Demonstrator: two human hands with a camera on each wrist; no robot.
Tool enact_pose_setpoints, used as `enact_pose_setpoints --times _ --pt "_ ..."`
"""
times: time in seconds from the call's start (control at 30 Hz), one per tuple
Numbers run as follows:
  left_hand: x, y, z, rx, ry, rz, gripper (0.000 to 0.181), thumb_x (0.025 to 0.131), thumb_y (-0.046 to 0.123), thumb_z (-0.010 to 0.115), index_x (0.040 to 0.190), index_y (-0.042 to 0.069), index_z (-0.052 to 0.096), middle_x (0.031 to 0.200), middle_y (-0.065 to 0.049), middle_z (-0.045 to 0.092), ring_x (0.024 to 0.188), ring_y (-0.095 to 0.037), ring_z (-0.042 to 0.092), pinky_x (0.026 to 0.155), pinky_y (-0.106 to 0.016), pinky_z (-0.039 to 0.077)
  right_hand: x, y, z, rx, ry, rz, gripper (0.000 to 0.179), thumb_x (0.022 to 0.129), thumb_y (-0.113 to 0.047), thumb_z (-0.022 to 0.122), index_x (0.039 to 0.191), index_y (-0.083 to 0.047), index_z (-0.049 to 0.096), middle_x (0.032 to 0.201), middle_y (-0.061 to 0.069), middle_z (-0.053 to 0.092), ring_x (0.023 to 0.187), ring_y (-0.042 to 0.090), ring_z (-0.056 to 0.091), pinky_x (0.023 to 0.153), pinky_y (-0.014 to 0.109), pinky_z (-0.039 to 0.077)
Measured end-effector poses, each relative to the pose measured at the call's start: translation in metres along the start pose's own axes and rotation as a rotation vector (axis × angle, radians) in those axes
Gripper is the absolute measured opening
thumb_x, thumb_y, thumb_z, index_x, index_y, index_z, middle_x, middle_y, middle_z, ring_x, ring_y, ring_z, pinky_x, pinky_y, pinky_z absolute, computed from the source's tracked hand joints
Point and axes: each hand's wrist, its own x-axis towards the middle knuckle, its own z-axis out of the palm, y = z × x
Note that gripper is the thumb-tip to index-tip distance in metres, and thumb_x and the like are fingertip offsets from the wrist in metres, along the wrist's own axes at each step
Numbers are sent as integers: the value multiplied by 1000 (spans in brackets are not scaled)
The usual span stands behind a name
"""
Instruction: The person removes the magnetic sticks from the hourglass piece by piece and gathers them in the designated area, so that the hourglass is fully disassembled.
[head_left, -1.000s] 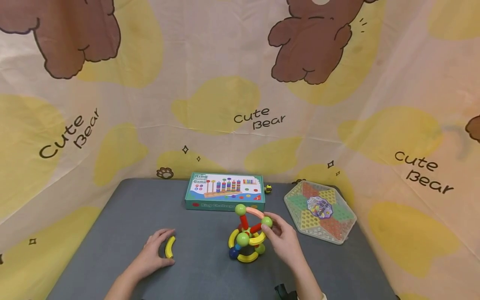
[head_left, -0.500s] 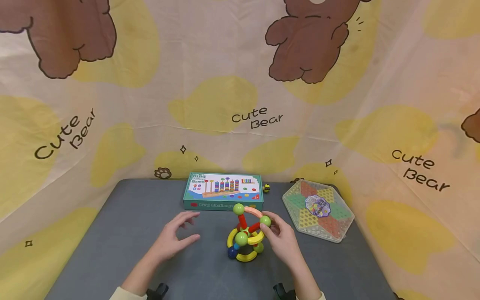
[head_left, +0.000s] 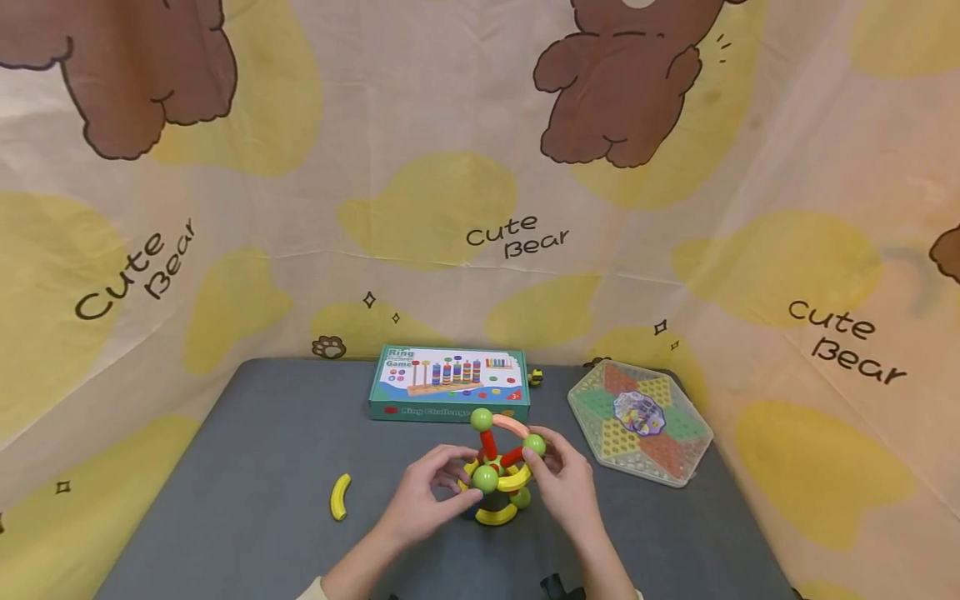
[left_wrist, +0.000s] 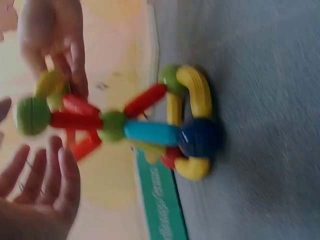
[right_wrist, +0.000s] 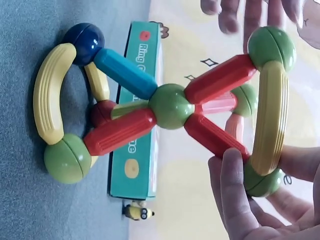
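The right hand (head_left: 566,483) pinched a green ball (head_left: 534,445) on a ball-and-rod toy (right_wrist: 171,106) while the left hand (head_left: 422,500) hovered just beside, fingers apart.

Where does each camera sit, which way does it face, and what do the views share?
Head: worn on the head, looking forward and down at the table; left hand, right hand and forearms show.
Left wrist: on that wrist, facing the ball-and-stick toy; left hand lower left, right hand upper left.
Right wrist: on that wrist, facing the toy; right hand lower right, part of the left top right.
Shared: both wrist pictures, turned sideways, show the toy and green box.
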Motion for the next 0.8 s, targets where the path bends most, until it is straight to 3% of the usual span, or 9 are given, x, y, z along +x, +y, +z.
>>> enact_pose_setpoints --times 0.23,0.57,0.8 --pt "-2 19 27 153 97 -47 31 83 11 81 111 14 68 108 4 66 86 -13 65 69 -30 58 -9 -4 6 -34 54 14 37 97 -28 70 131 -17 64 111 5 74 90 15 73 64 27 55" --pt "10 22 39 272 185 -76 26 73 6 75 98 10 68 92 5 61 71 -9 54 61 -22 50 -14 -9 7 -72 83 33 36 95 -21 72 129 -15 65 108 4 74 86 15 73 60 26 53" --pt "12 21 40 225 215 -102 17 72 2 75 88 8 71 87 2 64 67 -6 55 59 -22 52 -15 -9 7 -80 74 58 35 95 -22 72 129 -18 65 108 3 74 85 13 72 62 26 53"
